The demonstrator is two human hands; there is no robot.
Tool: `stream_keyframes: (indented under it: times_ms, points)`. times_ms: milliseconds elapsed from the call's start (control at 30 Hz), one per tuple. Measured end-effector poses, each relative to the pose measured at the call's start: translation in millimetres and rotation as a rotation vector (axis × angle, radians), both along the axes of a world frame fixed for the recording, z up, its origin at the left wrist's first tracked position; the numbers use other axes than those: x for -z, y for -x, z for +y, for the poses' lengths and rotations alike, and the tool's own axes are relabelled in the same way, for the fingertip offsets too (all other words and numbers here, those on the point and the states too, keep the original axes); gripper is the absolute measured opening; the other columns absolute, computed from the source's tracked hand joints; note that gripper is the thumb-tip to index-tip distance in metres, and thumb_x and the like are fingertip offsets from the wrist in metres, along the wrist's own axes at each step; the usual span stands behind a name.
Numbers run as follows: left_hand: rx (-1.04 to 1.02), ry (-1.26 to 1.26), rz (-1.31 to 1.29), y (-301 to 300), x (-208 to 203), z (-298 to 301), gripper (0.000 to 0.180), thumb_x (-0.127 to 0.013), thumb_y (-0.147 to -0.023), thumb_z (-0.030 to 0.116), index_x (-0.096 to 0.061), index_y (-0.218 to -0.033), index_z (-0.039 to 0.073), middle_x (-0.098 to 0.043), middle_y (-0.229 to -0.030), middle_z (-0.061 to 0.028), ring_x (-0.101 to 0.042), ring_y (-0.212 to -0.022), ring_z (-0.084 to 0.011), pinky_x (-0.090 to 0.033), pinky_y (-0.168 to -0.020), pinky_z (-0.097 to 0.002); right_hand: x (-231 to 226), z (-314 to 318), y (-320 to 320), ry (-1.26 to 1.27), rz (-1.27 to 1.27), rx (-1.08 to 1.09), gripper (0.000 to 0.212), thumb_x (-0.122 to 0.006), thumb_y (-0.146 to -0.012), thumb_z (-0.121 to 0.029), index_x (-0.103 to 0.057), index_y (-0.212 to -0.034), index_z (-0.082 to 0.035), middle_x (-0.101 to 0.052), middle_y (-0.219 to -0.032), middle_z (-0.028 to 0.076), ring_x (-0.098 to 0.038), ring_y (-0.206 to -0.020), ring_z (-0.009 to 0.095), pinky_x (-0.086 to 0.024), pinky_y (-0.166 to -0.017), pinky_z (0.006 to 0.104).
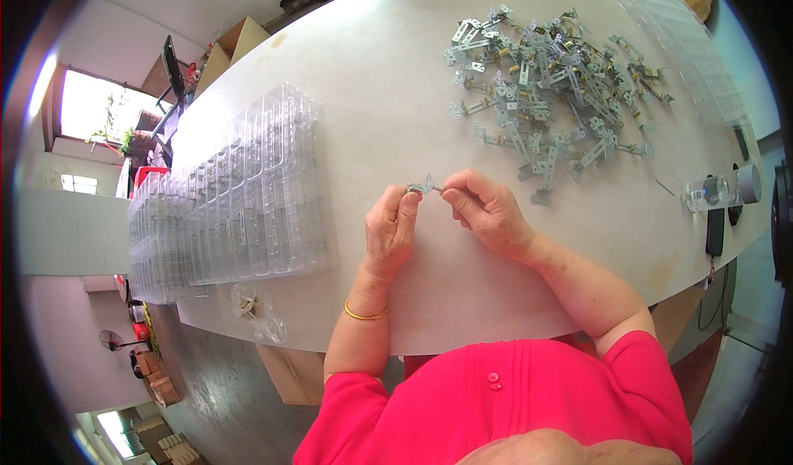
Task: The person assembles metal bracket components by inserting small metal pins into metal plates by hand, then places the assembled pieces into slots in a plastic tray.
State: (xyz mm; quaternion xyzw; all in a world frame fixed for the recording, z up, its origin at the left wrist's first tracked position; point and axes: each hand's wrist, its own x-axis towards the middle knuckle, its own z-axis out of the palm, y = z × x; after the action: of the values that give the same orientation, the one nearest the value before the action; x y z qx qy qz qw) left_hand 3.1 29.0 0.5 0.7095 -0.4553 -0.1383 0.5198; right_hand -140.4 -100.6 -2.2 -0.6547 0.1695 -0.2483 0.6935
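Observation:
In front of me, over the near middle of the table, my left hand (391, 227) is closed, pinching a small silvery metal bracket (426, 185) between thumb and fingers. My right hand (489, 215) is closed too, its thumb and forefinger pinching a thin dark rod-like piece at the bracket's right end. Whether this rod is part of the bracket or separate, I cannot tell. Beyond my right hand lies a heap of similar metal brackets (549, 93), several with brass-coloured parts. One bracket (541, 196) rests at the heap's near edge.
Stacked clear plastic trays (239, 188) stand left on the pale table (372, 68); more clear trays (681, 44) lie far right. A clear bottle (717, 192) lies near the right edge beside a black object (714, 232). A small plastic bag (260, 312) sits at the near-left edge.

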Motion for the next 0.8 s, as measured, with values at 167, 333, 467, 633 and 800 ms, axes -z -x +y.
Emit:
stream_keyframes:
  times_ms: [167, 333, 467, 633, 800]
  points:
    - [-0.021, 0.014, -0.093, 1.6, -1.3, -1.6, 0.016, -0.055, -0.102, 0.012, -0.059, -0.091, 0.0, -0.051, -0.07, -0.0067, -0.043, -0.058, -0.0159, -0.041, -0.054, -0.0294, -0.4, -1.2, 0.8, -0.014, -0.012, -0.019, 0.007, -0.063, -0.1, -0.013, -0.062, -0.102, -0.007, -0.057, -0.071, -0.002, -0.054, -0.064, 0.007, -0.046, -0.058, 0.0235]
    - [0.014, 0.014, -0.189, 0.8, -4.9, -3.0, 0.016, -0.056, -0.102, 0.013, -0.06, -0.091, 0.0, -0.052, -0.07, -0.0069, -0.045, -0.057, -0.017, -0.04, -0.053, -0.0306, 1.6, -2.5, 0.7, -0.006, -0.018, -0.024, 0.006, -0.063, -0.1, -0.013, -0.062, -0.102, -0.007, -0.057, -0.071, -0.002, -0.054, -0.065, 0.007, -0.046, -0.058, 0.0236]
    - [0.021, 0.043, -0.278, 4.6, -4.2, -5.2, 0.015, -0.061, -0.096, 0.006, -0.055, -0.083, 0.001, -0.052, -0.068, -0.0121, -0.048, -0.054, -0.0266, -0.04, -0.051, -0.036, -0.6, -1.4, 1.1, -0.043, 0.001, -0.046, 0.008, -0.061, -0.1, -0.012, -0.06, -0.106, -0.006, -0.058, -0.073, -0.001, -0.055, -0.065, 0.007, -0.047, -0.058, 0.0236]
    - [0.03, 0.046, -0.316, 2.2, 1.3, -6.1, 0.017, -0.062, -0.095, 0.006, -0.054, -0.081, 0.001, -0.05, -0.066, -0.0116, -0.048, -0.054, -0.0269, -0.041, -0.051, -0.037, 0.3, 1.4, -1.6, -0.164, -0.075, -0.04, 0.011, -0.057, -0.102, -0.01, -0.056, -0.112, -0.006, -0.059, -0.076, 0.001, -0.056, -0.066, 0.008, -0.048, -0.06, 0.0239]
    - [0.044, 0.049, -0.362, 2.8, 1.3, -8.1, 0.017, -0.063, -0.094, 0.006, -0.054, -0.08, 0.002, -0.05, -0.066, -0.0116, -0.049, -0.055, -0.0286, -0.041, -0.052, -0.0384, -1.7, 0.2, 2.3, -0.041, -0.023, -0.052, 0.013, -0.059, -0.099, -0.007, -0.058, -0.112, -0.006, -0.06, -0.084, 0.003, -0.057, -0.071, 0.011, -0.049, -0.062, 0.0259]
